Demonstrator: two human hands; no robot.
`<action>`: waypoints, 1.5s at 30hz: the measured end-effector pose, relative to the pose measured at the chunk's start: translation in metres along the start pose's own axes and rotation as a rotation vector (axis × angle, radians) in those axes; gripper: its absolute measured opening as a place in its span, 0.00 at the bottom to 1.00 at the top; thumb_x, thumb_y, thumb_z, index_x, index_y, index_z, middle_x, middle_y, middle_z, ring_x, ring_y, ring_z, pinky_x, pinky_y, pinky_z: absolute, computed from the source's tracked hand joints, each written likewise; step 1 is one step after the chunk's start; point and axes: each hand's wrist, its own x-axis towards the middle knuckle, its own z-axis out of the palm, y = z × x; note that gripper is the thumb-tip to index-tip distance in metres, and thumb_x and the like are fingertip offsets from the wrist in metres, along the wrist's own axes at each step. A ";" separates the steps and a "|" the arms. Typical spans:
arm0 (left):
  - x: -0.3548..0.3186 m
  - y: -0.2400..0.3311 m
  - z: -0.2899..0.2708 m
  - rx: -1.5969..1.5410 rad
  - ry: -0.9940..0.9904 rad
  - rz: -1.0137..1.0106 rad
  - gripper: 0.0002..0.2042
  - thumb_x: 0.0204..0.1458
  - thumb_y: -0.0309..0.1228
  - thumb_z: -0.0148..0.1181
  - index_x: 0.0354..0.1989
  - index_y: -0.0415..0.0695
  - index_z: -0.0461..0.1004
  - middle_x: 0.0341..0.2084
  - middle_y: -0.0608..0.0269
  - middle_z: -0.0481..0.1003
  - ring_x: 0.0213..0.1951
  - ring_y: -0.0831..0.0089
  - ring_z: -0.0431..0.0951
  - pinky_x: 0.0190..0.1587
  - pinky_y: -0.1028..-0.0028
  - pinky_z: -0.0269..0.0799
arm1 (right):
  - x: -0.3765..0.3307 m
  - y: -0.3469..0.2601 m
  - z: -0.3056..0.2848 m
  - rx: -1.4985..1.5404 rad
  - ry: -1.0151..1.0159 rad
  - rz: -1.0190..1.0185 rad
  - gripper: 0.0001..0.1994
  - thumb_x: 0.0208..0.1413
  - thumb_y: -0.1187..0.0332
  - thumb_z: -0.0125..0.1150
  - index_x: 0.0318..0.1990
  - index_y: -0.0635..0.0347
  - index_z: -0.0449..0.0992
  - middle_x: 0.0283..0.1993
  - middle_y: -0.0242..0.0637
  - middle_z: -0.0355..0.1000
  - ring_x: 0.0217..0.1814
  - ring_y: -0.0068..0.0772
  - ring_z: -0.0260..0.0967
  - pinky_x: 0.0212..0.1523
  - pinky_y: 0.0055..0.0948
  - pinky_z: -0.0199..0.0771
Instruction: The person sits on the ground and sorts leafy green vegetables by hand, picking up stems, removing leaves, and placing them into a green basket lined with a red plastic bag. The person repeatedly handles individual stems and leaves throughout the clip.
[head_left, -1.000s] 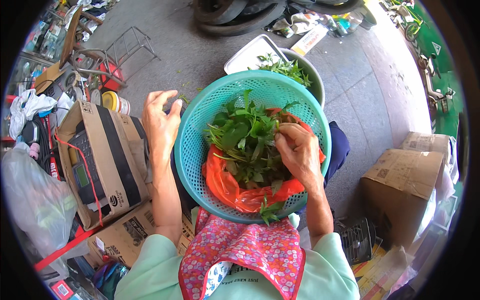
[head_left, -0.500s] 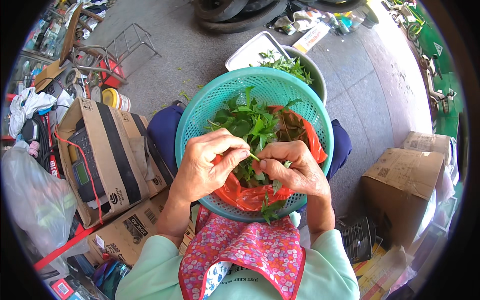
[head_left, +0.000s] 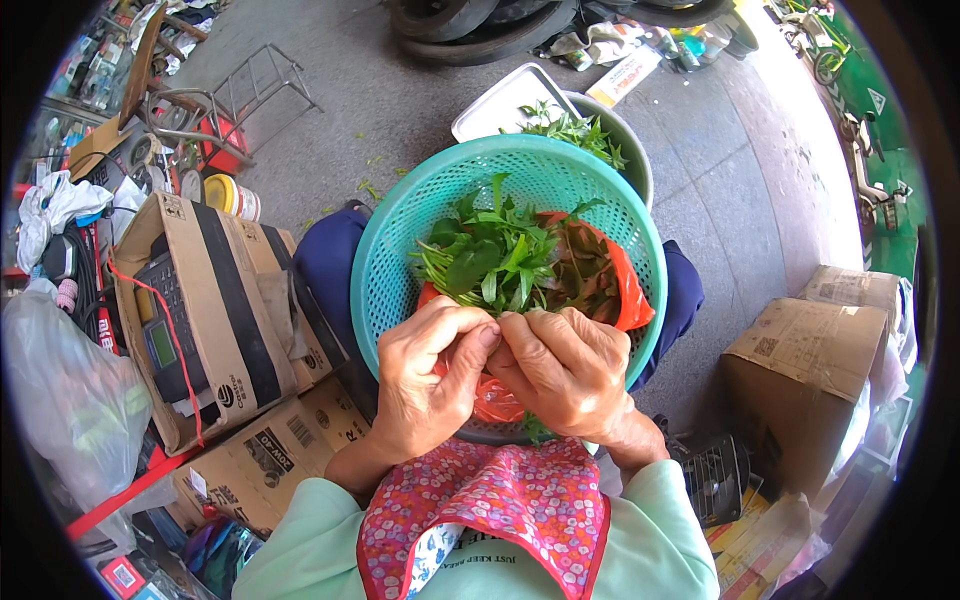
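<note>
My left hand [head_left: 430, 375] and my right hand [head_left: 565, 375] meet above the near part of a turquoise plastic basket [head_left: 385, 235]. Both are closed, thumbs and fingertips pinched together and nearly touching. Between them is a green stem, mostly hidden now by the fingers. Just beyond my fingertips lies a bunch of leafy greens [head_left: 490, 255], its stems pointing left. To its right, an orange-red plastic bag [head_left: 628, 285] stands open in the basket with darker leaves [head_left: 585, 260] inside. The near part of the bag is partly covered by my hands.
The basket rests between my knees. Behind it stand a grey basin [head_left: 640, 165] with more greens and a white tray [head_left: 505, 105]. Cardboard boxes flank me, one at left [head_left: 235, 300] holding a phone-like device, another at right [head_left: 800, 350]. A metal frame [head_left: 260, 90] and tyres [head_left: 480, 40] stand farther off.
Both hands have come closer together and slightly nearer to me, the right one turning knuckles-up. The stem seen between them is now covered by fingers, and more of the bunch shows.
</note>
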 end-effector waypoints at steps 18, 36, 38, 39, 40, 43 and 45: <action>-0.004 -0.059 -0.061 -0.178 0.400 -0.299 0.06 0.56 0.28 0.62 0.37 0.38 0.79 0.25 0.68 0.76 0.26 0.85 0.70 0.29 0.84 0.62 | 0.031 0.072 -0.066 0.183 1.160 0.319 0.12 0.56 0.78 0.51 0.41 0.80 0.77 0.28 0.55 0.76 0.26 0.39 0.76 0.32 0.34 0.81; 0.025 -0.070 -0.029 0.401 0.232 0.109 0.05 0.52 0.18 0.61 0.37 0.37 0.80 0.27 0.62 0.76 0.26 0.77 0.75 0.30 0.78 0.69 | -0.025 0.031 0.046 0.195 -0.516 0.228 0.13 0.48 0.65 0.66 0.40 0.58 0.75 0.30 0.39 0.73 0.35 0.44 0.76 0.32 0.42 0.77; 0.016 -0.078 -0.019 0.449 -0.098 0.054 0.04 0.50 0.20 0.62 0.35 0.37 0.79 0.29 0.55 0.77 0.28 0.63 0.79 0.32 0.70 0.74 | -0.039 0.051 0.053 0.044 -0.730 0.401 0.18 0.44 0.64 0.69 0.44 0.59 0.74 0.38 0.42 0.74 0.42 0.49 0.74 0.40 0.44 0.76; 0.010 -0.092 -0.015 0.540 -0.261 0.099 0.04 0.48 0.21 0.63 0.33 0.37 0.79 0.29 0.55 0.76 0.31 0.60 0.78 0.35 0.66 0.75 | -0.042 0.063 0.054 0.093 -0.631 0.422 0.20 0.43 0.65 0.70 0.45 0.60 0.74 0.40 0.43 0.74 0.44 0.50 0.73 0.42 0.43 0.76; 0.005 -0.101 -0.011 0.619 -0.323 0.136 0.04 0.47 0.21 0.63 0.32 0.37 0.79 0.30 0.56 0.75 0.33 0.59 0.77 0.36 0.65 0.74 | -0.040 0.066 0.050 0.097 -0.631 0.473 0.24 0.42 0.65 0.71 0.48 0.61 0.74 0.45 0.45 0.72 0.49 0.49 0.72 0.45 0.44 0.75; -0.004 -0.112 -0.002 0.688 -0.344 0.132 0.04 0.44 0.21 0.63 0.30 0.36 0.78 0.31 0.56 0.73 0.37 0.59 0.75 0.38 0.63 0.74 | -0.036 0.068 0.041 0.121 -0.675 0.481 0.24 0.44 0.66 0.69 0.51 0.61 0.73 0.45 0.46 0.72 0.48 0.50 0.72 0.46 0.45 0.74; -0.005 -0.114 0.000 0.692 -0.328 0.108 0.05 0.44 0.20 0.63 0.30 0.35 0.78 0.32 0.56 0.72 0.37 0.59 0.74 0.37 0.63 0.73 | -0.036 0.068 0.037 0.138 -0.724 0.506 0.25 0.45 0.66 0.69 0.53 0.62 0.73 0.49 0.45 0.72 0.49 0.49 0.72 0.48 0.43 0.73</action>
